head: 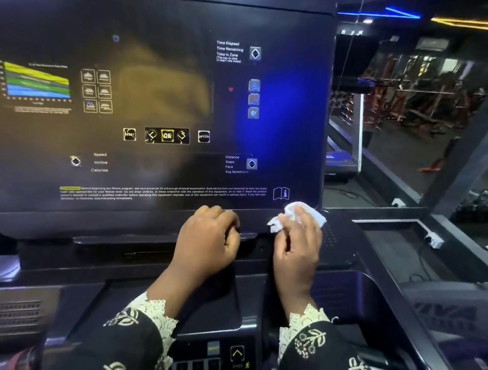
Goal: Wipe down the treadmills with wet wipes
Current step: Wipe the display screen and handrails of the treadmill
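Observation:
A dark treadmill console (141, 101) with printed buttons and labels fills the view. My right hand (298, 249) holds a crumpled white wet wipe (298, 214) against the lower right corner of the console panel, near its bottom edge. My left hand (208, 239) lies beside it with fingers curled, knuckles resting on the console's lower rim, holding nothing that I can see. Both arms wear black sleeves with white floral print and lace cuffs.
Below my wrists sits a control pad (211, 365) with arrow keys and red and yellow buttons. A tray recess (395, 237) lies to the right of the console. Beyond it, another treadmill (343, 148) and gym racks (421, 93) stand in a dim room.

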The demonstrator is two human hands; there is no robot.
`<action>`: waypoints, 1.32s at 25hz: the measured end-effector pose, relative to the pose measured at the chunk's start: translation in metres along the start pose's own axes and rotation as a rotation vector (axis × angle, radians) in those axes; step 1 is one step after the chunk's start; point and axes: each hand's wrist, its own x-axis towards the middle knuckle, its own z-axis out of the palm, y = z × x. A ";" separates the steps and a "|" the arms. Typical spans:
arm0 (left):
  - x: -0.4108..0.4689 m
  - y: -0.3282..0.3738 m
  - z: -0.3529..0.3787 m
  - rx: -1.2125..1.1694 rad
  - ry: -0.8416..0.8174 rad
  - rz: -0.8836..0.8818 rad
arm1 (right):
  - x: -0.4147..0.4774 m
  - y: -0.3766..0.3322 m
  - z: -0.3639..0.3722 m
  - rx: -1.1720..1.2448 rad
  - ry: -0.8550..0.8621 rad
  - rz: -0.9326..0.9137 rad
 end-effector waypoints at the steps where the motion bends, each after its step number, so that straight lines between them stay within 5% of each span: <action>1: 0.003 0.003 0.000 0.013 0.005 -0.009 | 0.000 0.002 0.000 -0.007 -0.032 -0.035; 10: 0.039 0.008 0.000 0.111 0.055 0.250 | 0.024 -0.013 -0.003 0.226 0.047 0.673; 17: 0.086 0.020 -0.009 0.198 0.131 0.306 | 0.061 -0.003 -0.014 0.181 -0.222 0.556; 27: 0.133 0.015 -0.019 0.339 0.191 0.346 | 0.138 -0.004 0.006 0.065 -0.353 0.410; 33: 0.163 0.003 -0.033 0.416 0.252 0.257 | 0.138 -0.007 -0.001 0.075 -0.412 0.588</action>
